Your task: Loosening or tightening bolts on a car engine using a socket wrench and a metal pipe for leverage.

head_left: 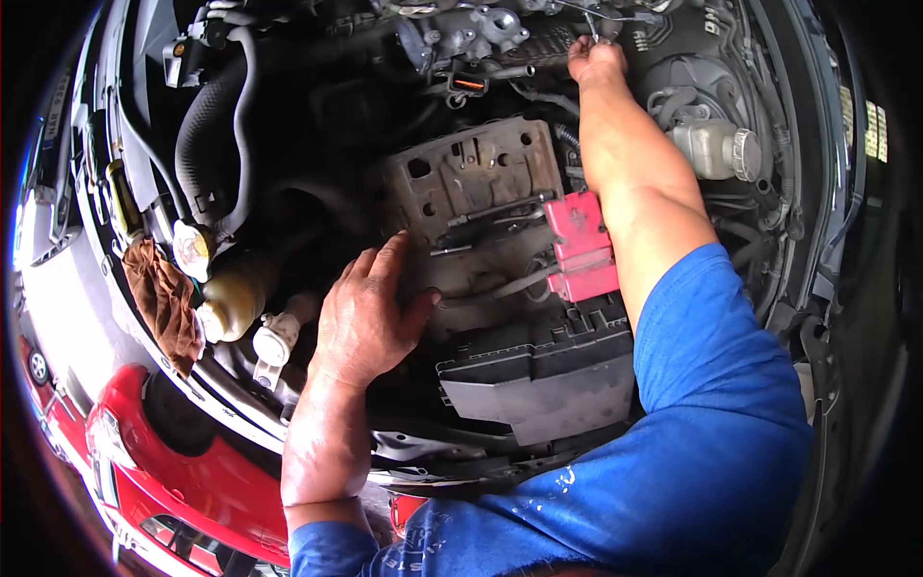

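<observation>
My right hand (pixel 598 63) reaches to the back of an engine bay, beside the metal engine parts (pixel 486 34). Its fingers are closed around a thin, shiny piece whose kind is too small to tell. My left hand (pixel 370 313) has its fingers apart and holds nothing. Its fingertips are at the left edge of a rusty metal battery tray (pixel 481 159). Slim dark tools (pixel 500 219), one looking like a ratchet, lie across the tray's near part. A red plastic terminal cover (pixel 582 245) sits beside my right forearm, behind a black fuse box (pixel 538 375).
A brake fluid reservoir (pixel 711 149) stands right of my right arm. Along the left are a yellowed reservoir (pixel 231 303), a brown rag (pixel 162 298), a screwdriver (pixel 123 197) and a thick hose (pixel 207 130). A red car (pixel 207 471) is parked beyond the front edge.
</observation>
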{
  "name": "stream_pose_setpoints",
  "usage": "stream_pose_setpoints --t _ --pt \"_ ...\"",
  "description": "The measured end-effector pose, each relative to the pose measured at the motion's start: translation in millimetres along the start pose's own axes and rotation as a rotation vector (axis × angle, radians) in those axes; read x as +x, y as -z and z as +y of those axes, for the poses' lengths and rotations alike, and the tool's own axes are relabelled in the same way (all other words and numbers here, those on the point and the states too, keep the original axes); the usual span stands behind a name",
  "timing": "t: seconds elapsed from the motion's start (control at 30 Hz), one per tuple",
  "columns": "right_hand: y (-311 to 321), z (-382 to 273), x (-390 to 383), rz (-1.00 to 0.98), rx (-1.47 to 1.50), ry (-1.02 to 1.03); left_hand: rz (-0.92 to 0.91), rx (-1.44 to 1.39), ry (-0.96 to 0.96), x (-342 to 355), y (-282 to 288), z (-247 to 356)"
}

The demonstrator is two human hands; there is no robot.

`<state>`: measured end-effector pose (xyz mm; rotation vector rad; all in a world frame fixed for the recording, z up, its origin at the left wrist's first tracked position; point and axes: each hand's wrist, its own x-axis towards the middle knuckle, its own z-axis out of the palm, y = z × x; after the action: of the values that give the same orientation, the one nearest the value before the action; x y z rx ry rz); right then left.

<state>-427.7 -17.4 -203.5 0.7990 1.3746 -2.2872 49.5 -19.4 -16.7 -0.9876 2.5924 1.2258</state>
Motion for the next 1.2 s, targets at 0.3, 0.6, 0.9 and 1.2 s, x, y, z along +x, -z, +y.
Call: stream_pose_setpoints --t 0.3,0.6,0.9,1.2 --pt "2 -9 -47 0.050 -0.136 -0.168 -0.058 -0.031 -0.091 -3 2 25" --pt "20 -47 -116 -0.241 -0.286 -0.432 -0.300 0.477 -0.355 111 -79 73" --pt "44 -107 -265 -0.706 -0.986 -0.177 -0.400 0.658 -0.311 128 -144 50" --pt "125 -177 -356 -0.865 -0.791 -0.193 -0.373 0.486 -0.250 99 -100 49"
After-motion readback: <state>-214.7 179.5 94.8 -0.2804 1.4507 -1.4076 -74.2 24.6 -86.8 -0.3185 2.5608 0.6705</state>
